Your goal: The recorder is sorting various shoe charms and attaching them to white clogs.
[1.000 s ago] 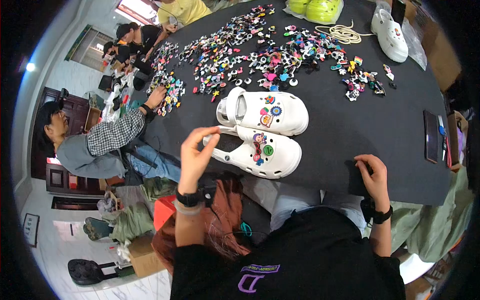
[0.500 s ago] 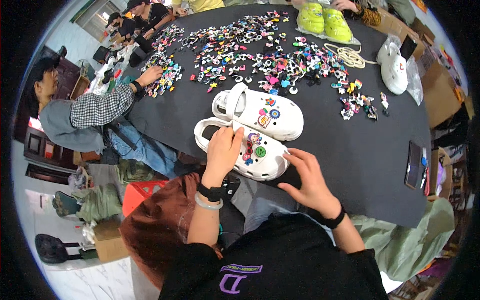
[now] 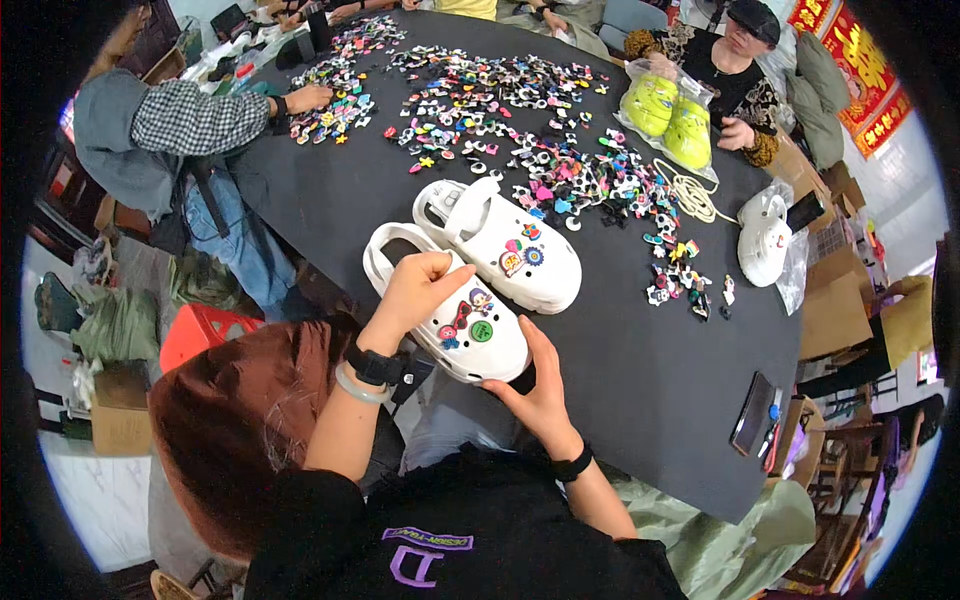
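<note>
Closest in, the person's left hand (image 3: 418,287) lies on top of the near white clog (image 3: 447,305), fingers curled together over its upper with the thumb pressed on the strap end. The right hand (image 3: 535,385) cups the toe of the same clog from below, fingers clamped along its sole edge. That clog sits at the near edge of the dark table (image 3: 620,380) and carries three charms on its upper: two figure-shaped ones and a round green one. Just behind it, touching side by side, lies the second white clog (image 3: 505,243) with three charms as well.

At the near right edge of the table rests one dark phone (image 3: 755,428). Farther right, a third white clog (image 3: 765,240) sits partly in a clear plastic bag, with a coil of pale cord (image 3: 690,195) beside it. Cardboard boxes (image 3: 835,300) stand below the table's right side; a red plastic crate (image 3: 195,335) stands at the left.

Across the middle spreads a heap of small colourful charms (image 3: 560,170), too many to count. Beyond, two lime-green clogs (image 3: 672,118) lie in one clear bag. A person in a checked sleeve (image 3: 195,118) reaches into the charms at far left. A red banner with gold lettering (image 3: 862,70) hangs at the far right.
</note>
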The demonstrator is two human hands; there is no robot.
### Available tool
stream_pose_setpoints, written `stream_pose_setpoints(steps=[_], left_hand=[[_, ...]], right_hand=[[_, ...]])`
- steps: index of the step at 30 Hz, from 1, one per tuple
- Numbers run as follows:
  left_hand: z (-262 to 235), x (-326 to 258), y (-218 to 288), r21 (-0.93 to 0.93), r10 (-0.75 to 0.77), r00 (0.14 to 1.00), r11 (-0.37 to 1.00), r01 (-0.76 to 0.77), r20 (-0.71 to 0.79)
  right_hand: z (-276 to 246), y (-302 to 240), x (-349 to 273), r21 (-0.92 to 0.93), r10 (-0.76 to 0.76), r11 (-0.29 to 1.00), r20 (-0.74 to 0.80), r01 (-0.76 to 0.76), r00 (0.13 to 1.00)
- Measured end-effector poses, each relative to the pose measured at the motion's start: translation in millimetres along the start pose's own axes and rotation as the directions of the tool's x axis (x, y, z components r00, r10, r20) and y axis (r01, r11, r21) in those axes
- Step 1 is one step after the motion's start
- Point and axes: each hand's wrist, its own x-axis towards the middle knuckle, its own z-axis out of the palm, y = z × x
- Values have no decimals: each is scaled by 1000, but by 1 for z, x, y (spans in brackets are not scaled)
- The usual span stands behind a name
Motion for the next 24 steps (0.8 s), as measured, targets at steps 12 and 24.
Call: stream_pose_setpoints(steps=[12, 24], left_hand=[[-2, -33, 0, -182, -66, 995, 982, 51, -77], [-13, -40, -9, 4, -127, 992, 992, 127, 16]], right_hand=[[3, 1, -7, -12, -78, 997, -49, 77, 996], [8, 7, -8, 16, -102, 994, -87, 104, 991]])
